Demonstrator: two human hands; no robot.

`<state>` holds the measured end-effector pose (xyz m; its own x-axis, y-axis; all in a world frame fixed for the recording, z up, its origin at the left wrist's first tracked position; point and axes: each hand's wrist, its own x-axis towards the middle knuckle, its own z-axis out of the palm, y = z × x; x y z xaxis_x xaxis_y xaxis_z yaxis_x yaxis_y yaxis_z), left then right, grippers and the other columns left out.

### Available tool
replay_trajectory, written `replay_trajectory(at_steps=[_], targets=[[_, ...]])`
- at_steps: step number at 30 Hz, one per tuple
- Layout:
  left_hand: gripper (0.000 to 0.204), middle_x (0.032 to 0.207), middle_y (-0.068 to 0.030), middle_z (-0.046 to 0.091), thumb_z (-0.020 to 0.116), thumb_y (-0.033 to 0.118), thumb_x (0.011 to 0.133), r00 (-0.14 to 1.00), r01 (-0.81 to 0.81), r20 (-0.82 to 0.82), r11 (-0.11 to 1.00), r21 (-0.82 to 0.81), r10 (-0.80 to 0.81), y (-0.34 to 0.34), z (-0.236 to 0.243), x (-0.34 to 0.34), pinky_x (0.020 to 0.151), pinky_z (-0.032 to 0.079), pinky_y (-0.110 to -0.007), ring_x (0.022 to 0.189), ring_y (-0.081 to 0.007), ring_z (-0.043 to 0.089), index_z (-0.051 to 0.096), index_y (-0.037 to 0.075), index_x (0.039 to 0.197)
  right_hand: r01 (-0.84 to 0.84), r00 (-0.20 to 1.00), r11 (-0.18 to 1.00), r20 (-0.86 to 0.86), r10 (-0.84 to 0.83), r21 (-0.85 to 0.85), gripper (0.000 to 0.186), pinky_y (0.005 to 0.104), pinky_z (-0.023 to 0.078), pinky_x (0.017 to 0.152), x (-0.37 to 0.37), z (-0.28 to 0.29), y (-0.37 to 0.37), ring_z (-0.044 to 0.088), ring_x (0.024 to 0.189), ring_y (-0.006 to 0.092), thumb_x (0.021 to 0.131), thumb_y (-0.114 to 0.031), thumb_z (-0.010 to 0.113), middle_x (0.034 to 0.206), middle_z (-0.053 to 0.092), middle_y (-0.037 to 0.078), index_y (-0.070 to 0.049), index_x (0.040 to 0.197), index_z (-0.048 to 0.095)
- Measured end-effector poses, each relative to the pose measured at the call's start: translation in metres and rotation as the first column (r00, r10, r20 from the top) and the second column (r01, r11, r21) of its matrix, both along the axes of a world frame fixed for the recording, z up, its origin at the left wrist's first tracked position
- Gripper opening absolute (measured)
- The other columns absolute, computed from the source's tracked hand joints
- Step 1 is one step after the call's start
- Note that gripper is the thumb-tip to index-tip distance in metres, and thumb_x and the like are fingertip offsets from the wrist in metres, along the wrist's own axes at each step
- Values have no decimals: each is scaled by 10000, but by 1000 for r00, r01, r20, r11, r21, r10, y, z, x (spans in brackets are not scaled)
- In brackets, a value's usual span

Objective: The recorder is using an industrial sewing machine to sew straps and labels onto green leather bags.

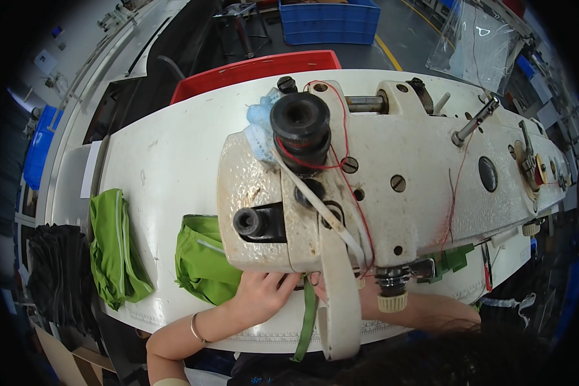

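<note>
A white industrial sewing machine (pixel 418 186) stands over my hands and hides much of the work at its needle. My left hand (pixel 264 297) is closed, its fingers bent at the edge of a bright green fabric piece (pixel 202 267) with a pale grey strip; the fingertips are partly hidden under the machine head. From between my hands a narrow green strap (pixel 307 321) hangs over the table's front edge. My right hand (pixel 367 297) is close beside the strap, mostly covered by the machine's pale lever (pixel 341 302), so its grip does not show.
Another folded green piece (pixel 116 251) lies at the left, beside a stack of black fabric (pixel 61 276). Red thread (pixel 347 128) runs over the machine. Behind the white table (pixel 167 154) are a red bin (pixel 257 65) and a blue crate (pixel 328 24). Red-handled scissors (pixel 487 267) lie at right.
</note>
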<state>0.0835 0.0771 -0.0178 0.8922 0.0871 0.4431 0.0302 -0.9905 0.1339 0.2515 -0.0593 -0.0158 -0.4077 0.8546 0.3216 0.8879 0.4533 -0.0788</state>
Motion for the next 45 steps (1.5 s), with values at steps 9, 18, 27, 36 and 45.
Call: replay_trajectory(at_steps=[9, 18, 27, 36, 45], targets=[[279, 926, -82, 595, 629, 61, 628, 987, 126, -91, 990, -59, -131, 14, 5, 2, 735, 490, -363, 873, -229, 575, 658, 18, 902, 18, 998, 969, 49, -31, 246, 153, 341, 490, 719, -3, 4, 14, 616, 793, 208, 732, -41, 552, 866, 628, 105, -30, 868, 621], [279, 947, -83, 597, 615, 69, 635, 986, 129, -119, 988, 90, -118, 8, 14, -4, 674, 469, -302, 847, -207, 557, 651, -5, 902, 12, 981, 999, 191, -21, 48, 265, 339, 512, 634, -8, -12, -3, 595, 745, 214, 626, -164, 584, 906, 611, 98, -63, 867, 627], [317, 899, -70, 600, 602, 68, 632, 982, 158, -130, 976, 147, -140, 9, 18, -5, 661, 477, -301, 819, -204, 568, 647, -11, 936, -27, 994, 991, 110, 12, 134, 309, 341, 510, 642, -12, -24, 5, 614, 759, 221, 650, -152, 566, 839, 620, 122, -2, 917, 606], [264, 903, -111, 611, 598, 71, 640, 987, 134, -107, 983, 128, -120, 19, 18, 4, 693, 493, -343, 845, -232, 591, 651, 13, 891, 102, 992, 984, 53, -110, 143, 281, 385, 501, 680, -7, -8, 16, 604, 762, 256, 674, -95, 566, 832, 614, 96, -32, 945, 608], [243, 919, -118, 593, 603, 43, 641, 978, 124, -155, 987, -105, -139, 27, 4, 10, 777, 485, -408, 898, -295, 584, 659, 15, 876, 242, 940, 969, -257, -223, 44, 196, 397, 497, 665, -5, -24, 12, 604, 764, 267, 613, -86, 587, 768, 586, 76, -34, 801, 605]])
